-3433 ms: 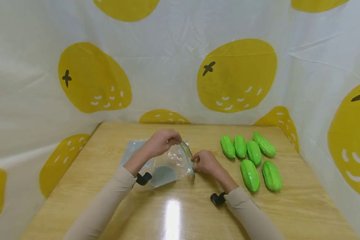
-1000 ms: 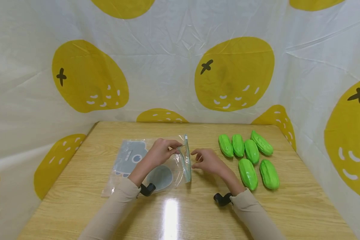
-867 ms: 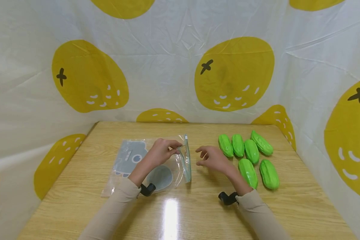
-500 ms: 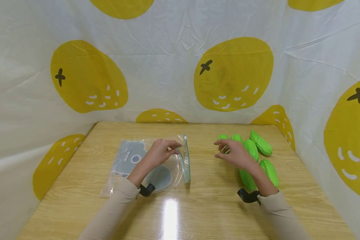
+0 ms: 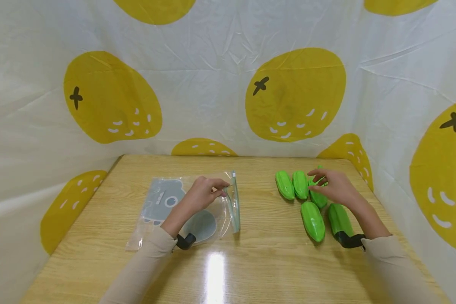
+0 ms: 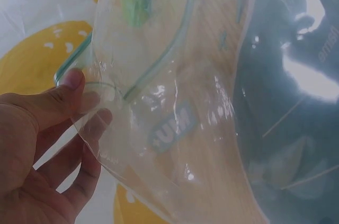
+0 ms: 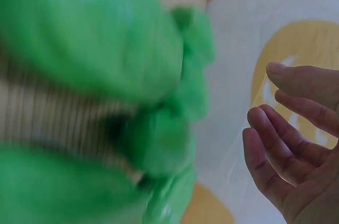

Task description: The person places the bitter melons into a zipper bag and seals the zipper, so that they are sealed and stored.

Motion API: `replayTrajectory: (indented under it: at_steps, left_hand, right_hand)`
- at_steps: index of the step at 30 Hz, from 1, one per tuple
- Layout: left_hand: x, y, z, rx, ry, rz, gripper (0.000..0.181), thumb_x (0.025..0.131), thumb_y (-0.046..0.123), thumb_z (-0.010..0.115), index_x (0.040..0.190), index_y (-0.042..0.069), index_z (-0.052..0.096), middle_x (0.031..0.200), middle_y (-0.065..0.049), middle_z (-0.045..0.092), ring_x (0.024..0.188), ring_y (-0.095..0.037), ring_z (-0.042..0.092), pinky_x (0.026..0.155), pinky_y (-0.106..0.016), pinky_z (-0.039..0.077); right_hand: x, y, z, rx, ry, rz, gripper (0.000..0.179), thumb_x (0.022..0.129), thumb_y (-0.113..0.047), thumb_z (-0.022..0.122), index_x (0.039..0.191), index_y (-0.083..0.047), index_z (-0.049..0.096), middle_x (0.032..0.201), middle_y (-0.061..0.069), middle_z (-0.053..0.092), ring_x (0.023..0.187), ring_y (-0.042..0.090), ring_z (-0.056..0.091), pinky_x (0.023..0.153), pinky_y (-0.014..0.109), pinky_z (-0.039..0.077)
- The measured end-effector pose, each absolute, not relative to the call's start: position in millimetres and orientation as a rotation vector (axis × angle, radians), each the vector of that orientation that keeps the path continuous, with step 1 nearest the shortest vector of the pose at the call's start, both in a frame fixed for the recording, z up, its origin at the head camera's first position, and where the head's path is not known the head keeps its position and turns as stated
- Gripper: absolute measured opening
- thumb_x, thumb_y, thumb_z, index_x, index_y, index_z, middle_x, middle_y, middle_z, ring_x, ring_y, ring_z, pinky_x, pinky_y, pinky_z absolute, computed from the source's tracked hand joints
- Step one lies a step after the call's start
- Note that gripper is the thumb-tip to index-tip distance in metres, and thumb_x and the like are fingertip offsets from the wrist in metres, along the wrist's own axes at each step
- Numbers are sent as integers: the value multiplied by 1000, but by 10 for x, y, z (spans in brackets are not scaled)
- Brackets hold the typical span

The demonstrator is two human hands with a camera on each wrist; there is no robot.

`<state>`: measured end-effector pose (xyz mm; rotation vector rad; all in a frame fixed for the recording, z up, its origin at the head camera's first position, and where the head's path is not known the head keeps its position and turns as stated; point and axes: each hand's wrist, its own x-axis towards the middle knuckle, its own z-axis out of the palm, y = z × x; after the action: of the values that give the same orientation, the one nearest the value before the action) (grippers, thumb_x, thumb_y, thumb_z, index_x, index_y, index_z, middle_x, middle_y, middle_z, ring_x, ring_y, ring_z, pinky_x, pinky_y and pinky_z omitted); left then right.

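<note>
My left hand (image 5: 203, 194) pinches the edge of a clear zip bag (image 5: 165, 192) near its mouth, with the bag lying on the table. A grey cartoon print shows on the bag, and its pale green zip strip (image 5: 236, 211) gapes on the right side. In the left wrist view, thumb and forefinger of the left hand (image 6: 47, 123) hold the film of the bag (image 6: 201, 176). My right hand (image 5: 336, 185) hovers over several glossy green cucumber-shaped pieces (image 5: 313, 221), partly hiding the rear ones. Nothing lies between the fingers of the right hand (image 7: 296, 150) in the right wrist view.
The wooden table (image 5: 266, 261) bears a bright light reflection near its front. A white curtain (image 5: 209, 93) with big yellow fruit prints stands behind the table and along both sides. Two green pieces (image 5: 285, 185) lie side by side left of the right hand.
My right hand has left the bag's mouth and moved right, past the nearer green pieces to the rear ones. The left hand stays at the bag, which now lies flatter than at first.
</note>
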<state>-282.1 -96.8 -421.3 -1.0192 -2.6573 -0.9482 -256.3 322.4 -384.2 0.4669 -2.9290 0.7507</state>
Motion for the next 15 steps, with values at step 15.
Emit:
replayTrajectory:
  at_steps: [15]
  left_hand:
    - [-2824,-1000,-4222,-991,-2681,-935,24,94,8,75,117,11,78,98,0,82,88,-11,78,78,-28,63]
  right_hand:
    - [-2869,3959,-3996,330,-3033,576,57,93,-21,77,133,14,56,122,43,63,110,58,63,87,68,53]
